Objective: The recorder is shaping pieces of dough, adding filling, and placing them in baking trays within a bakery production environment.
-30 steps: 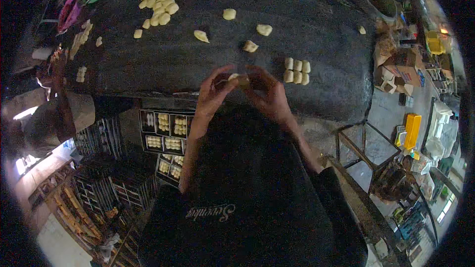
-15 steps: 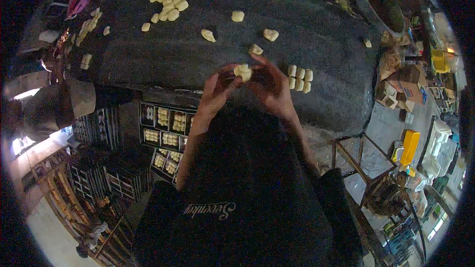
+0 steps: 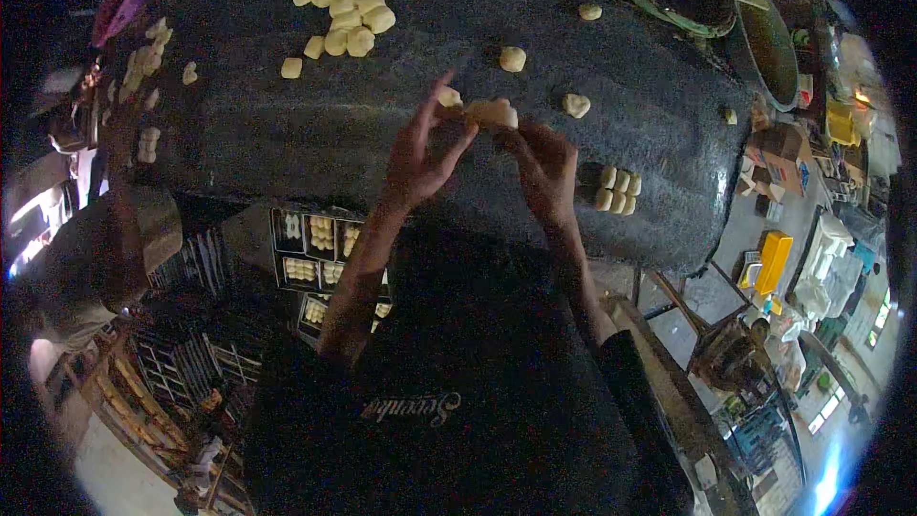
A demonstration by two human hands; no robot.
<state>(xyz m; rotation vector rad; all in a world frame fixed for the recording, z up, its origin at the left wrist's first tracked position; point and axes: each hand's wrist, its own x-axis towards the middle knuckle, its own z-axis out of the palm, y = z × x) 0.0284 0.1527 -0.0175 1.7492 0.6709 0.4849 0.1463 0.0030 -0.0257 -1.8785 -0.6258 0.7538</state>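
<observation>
A pale, stretched piece of dough [image 3: 495, 115] is between my hands above the dark table. My right hand [image 3: 547, 167] is closed, its fingertips pinching the right end. At the left end, the thumb of my left hand [image 3: 420, 158] touches or nearly touches the dough, while its index finger points away, apart from the thumb. Just past that finger sits a small dough lump [image 3: 449, 96], partly covered. Beyond my right hand lie a creased dough piece [image 3: 576, 105] and a round one [image 3: 513, 59]. A block of small shaped dough pieces [image 3: 619, 191] rests to the right.
Farther left is a cluster of dough lumps [image 3: 344, 14]. Divided trays [image 3: 304, 258] of shaped dough stand below the table's near edge. A green-rimmed basin [image 3: 659, 10] sits at the far right. Another person's sleeve [image 3: 153, 229] shows at the left.
The dough between my hands has gone from a compact lump to a longer strip. My left hand has opened its fingers and moved off from the right. The whole view has shifted.
</observation>
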